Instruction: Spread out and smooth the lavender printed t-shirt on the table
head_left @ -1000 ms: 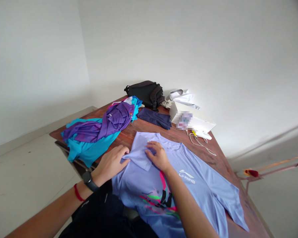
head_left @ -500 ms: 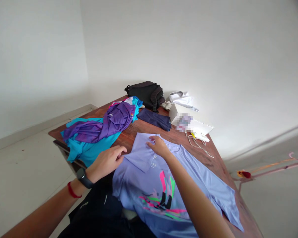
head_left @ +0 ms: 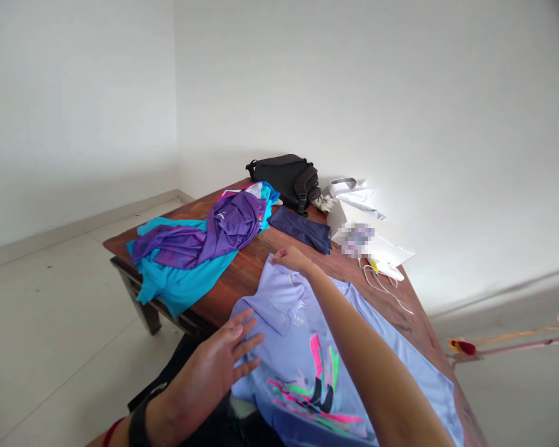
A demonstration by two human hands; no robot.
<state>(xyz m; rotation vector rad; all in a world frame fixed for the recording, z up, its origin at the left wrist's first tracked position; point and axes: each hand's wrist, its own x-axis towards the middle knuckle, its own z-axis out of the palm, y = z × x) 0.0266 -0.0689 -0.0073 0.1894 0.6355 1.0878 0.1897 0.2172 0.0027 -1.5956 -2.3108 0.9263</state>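
Note:
A lavender T-shirt (head_left: pixel 298 347) with a pink, green and black print lies spread over the near part of the wooden table, its left sleeve side folded inward. At the far corner of that fold, my right hand (head_left: pixel 289 257) pinches the fabric between thumb and fingers. My left hand (head_left: pixel 223 354) is open, fingers spread, over the shirt's left edge; whether it touches the cloth I cannot tell. A dark band circles the left wrist, and a red one sits behind it.
Purple clothing (head_left: pixel 233 223) lies on a turquoise garment (head_left: pixel 181 285) at the table's left. Behind are a folded navy cloth (head_left: pixel 300 230), a black bag (head_left: pixel 282 177), a white box (head_left: pixel 386 242), a white cable (head_left: pixel 382 285) and white cloth (head_left: pixel 358 195). The wooden table (head_left: pixel 240 267) has its left edge over floor.
My left hand has drawn back toward me and its fingers have spread. My right hand has moved to the shirt's far corner and closed on it. The view has shifted slightly.

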